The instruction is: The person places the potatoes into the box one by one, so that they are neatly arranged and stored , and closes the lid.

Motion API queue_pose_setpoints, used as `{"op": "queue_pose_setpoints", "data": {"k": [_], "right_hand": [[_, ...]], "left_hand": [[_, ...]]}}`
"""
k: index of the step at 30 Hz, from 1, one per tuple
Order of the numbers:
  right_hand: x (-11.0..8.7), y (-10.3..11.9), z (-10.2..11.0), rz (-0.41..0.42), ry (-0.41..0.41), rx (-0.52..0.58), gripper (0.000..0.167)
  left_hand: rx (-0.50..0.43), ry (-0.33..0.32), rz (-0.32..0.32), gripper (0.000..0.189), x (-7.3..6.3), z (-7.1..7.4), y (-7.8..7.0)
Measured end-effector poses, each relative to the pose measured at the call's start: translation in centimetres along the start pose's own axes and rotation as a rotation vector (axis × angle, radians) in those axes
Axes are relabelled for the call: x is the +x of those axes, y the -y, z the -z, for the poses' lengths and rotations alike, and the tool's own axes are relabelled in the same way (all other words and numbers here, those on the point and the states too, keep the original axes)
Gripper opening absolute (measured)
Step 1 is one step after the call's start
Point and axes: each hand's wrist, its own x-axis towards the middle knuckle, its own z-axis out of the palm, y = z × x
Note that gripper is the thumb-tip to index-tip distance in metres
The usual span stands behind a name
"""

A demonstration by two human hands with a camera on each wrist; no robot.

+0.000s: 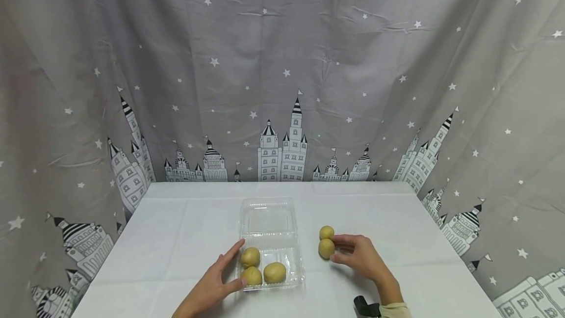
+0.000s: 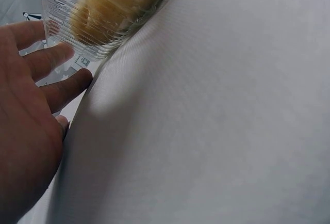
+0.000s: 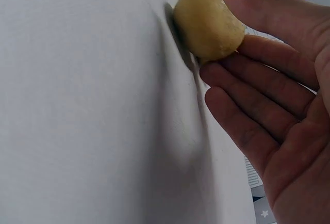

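Observation:
In the head view, a clear plastic clamshell box (image 1: 293, 264) lies with its lid (image 1: 269, 217) laid back. Inside its base are three potatoes: one at the back left (image 1: 250, 257), one at the front left (image 1: 251, 276) and one at the right (image 1: 274, 273). My left hand (image 1: 212, 281) spreads along the box's left side, fingers extended, thumb by the front corner. To the right of the box, my right hand (image 1: 362, 256) pinches a potato (image 1: 326, 249) between thumb and fingers; that potato (image 3: 206, 22) appears close to the cloth. Just behind it sits a smaller potato (image 1: 326, 232).
A white cloth (image 1: 190, 229) covers the table. Behind and at both sides hangs a grey curtain (image 1: 229, 87) printed with stars and castles. A black strap piece (image 1: 366, 306) shows at my right wrist.

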Motion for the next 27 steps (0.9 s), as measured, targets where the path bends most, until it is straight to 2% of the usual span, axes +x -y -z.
{"op": "queue_pose_setpoints", "data": {"k": [4, 9, 18, 27], "right_hand": [[0.2, 0.0, -0.6, 0.009, -0.020, -0.010, 0.052], [0.5, 0.0, -1.2, 0.034, -0.042, -0.023, 0.052], [0.6, 0.1, -1.8, 0.024, -0.062, -0.029, 0.047], [0.6, 0.0, -2.0, 0.023, -0.048, -0.030, 0.047]], "left_hand": [[-0.004, -0.017, -0.025, 0.086, -0.1, -0.1, 0.1], [-0.029, -0.016, -0.026, 0.086, -0.2, -0.1, 0.1], [-0.020, -0.002, 0.012, 0.088, 0.0, -0.1, -0.1], [-0.012, 0.003, 0.038, 0.088, 0.0, 0.0, -0.1]]}}
